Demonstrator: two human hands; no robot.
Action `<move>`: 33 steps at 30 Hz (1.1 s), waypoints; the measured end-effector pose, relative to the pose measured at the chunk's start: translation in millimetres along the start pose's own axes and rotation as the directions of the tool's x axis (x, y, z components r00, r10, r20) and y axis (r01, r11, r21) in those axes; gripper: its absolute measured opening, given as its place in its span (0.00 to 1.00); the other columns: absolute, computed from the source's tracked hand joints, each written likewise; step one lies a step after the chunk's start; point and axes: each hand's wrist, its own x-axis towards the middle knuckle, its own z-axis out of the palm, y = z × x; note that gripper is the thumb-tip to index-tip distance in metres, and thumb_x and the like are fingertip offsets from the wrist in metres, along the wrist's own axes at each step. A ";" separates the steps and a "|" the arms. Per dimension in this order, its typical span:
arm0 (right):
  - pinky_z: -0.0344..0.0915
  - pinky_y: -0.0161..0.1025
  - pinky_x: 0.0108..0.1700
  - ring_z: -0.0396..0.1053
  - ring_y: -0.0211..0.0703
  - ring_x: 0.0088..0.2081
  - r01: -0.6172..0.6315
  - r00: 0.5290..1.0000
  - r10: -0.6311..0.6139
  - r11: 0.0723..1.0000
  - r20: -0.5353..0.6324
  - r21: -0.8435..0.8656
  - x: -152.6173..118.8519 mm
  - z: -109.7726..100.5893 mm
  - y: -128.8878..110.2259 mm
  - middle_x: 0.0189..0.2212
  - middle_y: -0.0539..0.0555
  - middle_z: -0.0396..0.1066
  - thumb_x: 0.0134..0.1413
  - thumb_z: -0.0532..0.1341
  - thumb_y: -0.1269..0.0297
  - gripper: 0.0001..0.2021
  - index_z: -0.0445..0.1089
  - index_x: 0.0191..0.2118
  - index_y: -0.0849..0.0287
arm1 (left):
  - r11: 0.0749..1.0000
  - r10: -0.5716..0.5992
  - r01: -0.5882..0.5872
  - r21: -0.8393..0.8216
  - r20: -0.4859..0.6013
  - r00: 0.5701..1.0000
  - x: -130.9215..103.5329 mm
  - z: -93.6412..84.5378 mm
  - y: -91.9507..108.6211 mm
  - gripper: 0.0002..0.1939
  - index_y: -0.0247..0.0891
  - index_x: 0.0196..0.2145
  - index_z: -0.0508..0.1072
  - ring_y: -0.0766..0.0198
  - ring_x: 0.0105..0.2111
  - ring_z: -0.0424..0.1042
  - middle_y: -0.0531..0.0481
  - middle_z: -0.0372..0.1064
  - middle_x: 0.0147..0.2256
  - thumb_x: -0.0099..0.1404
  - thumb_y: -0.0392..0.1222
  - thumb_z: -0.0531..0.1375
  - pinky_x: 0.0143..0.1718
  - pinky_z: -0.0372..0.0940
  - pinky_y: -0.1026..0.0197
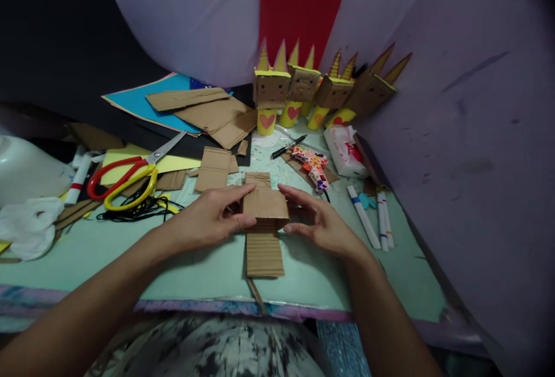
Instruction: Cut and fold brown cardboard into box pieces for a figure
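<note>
A small folded cardboard box [265, 203] with an open front stands near the middle of the table, on or against a flat strip of corrugated cardboard [264, 254] that sticks out toward me. Another end of cardboard shows behind the box. My left hand [217, 213] grips the box's left side between thumb and fingers. At the right side, my right hand [318, 219] has its thumb and forefinger at the box's edges. Left of the box lie flat cardboard pieces [214, 169].
Scissors [150, 166] and black cord [139, 208] lie left. Four cardboard figures with pointed horns [272, 89] stand at the back. A patterned glue gun [313, 164], a black pen [288, 147], a white packet [344, 150] and markers [364, 218] are right.
</note>
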 end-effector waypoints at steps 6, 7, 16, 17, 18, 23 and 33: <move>0.59 0.51 0.55 0.64 0.49 0.52 0.041 0.999 -0.040 0.996 0.015 -0.077 0.4 2.6 0.4 0.54 0.55 0.64 0.42 0.66 0.74 0.33 0.62 0.56 0.50 | 0.998 0.041 -0.035 -0.044 0.131 0.991 -1.8 -4.8 -2.0 0.38 0.36 0.62 0.49 0.58 0.42 0.69 0.41 0.65 0.52 0.55 0.35 0.57 0.43 0.64 0.57; 0.58 0.51 0.55 0.64 0.49 0.52 0.043 0.999 -0.042 0.996 0.014 -0.079 0.4 3.0 0.3 0.54 0.56 0.64 0.42 0.66 0.74 0.33 0.61 0.56 0.51 | 0.998 0.053 -0.048 -0.037 0.132 0.990 -1.7 -5.0 -2.6 0.37 0.36 0.62 0.49 0.57 0.43 0.69 0.41 0.65 0.52 0.55 0.34 0.56 0.44 0.63 0.57; 0.62 0.50 0.53 0.63 0.50 0.53 0.075 0.996 -0.075 0.997 -0.037 -0.015 0.5 5.9 -1.2 0.55 0.55 0.63 0.42 0.66 0.74 0.33 0.61 0.56 0.49 | 0.998 0.060 -0.062 0.026 0.091 0.994 -0.5 -5.1 -8.1 0.37 0.40 0.63 0.44 0.55 0.46 0.68 0.41 0.61 0.54 0.58 0.35 0.55 0.44 0.64 0.56; 0.62 0.50 0.53 0.63 0.50 0.53 0.074 0.997 -0.075 0.997 -0.036 -0.018 0.6 6.1 -1.1 0.55 0.55 0.63 0.42 0.65 0.74 0.33 0.61 0.56 0.49 | 0.997 0.061 -0.064 0.032 0.090 0.994 -0.8 -5.2 -8.2 0.37 0.40 0.63 0.44 0.55 0.45 0.68 0.40 0.61 0.55 0.58 0.35 0.54 0.44 0.64 0.56; 0.62 0.50 0.53 0.63 0.50 0.53 0.073 0.997 -0.073 0.997 -0.037 -0.023 0.7 6.2 -0.8 0.55 0.55 0.63 0.42 0.65 0.74 0.32 0.61 0.56 0.49 | 0.997 0.062 -0.065 0.035 0.090 0.994 -1.0 -5.3 -8.1 0.37 0.39 0.63 0.44 0.56 0.44 0.68 0.40 0.60 0.55 0.58 0.35 0.54 0.43 0.64 0.56; 0.61 0.51 0.54 0.64 0.50 0.52 0.076 0.996 -0.077 0.997 -0.042 -0.031 1.3 6.9 2.1 0.53 0.56 0.65 0.41 0.66 0.74 0.32 0.61 0.56 0.51 | 0.997 0.054 -0.058 0.042 0.079 0.995 -0.7 -4.2 -5.3 0.37 0.38 0.63 0.46 0.55 0.49 0.66 0.41 0.60 0.56 0.57 0.34 0.54 0.47 0.63 0.56; 0.62 0.52 0.53 0.65 0.51 0.51 0.049 0.997 -0.049 0.999 -0.063 -0.011 0.4 8.0 2.3 0.50 0.55 0.67 0.40 0.66 0.75 0.32 0.63 0.54 0.50 | 0.987 0.125 -0.132 0.094 0.073 0.989 0.0 -3.3 -6.5 0.37 0.37 0.63 0.46 0.55 0.51 0.64 0.41 0.60 0.56 0.57 0.35 0.54 0.50 0.61 0.56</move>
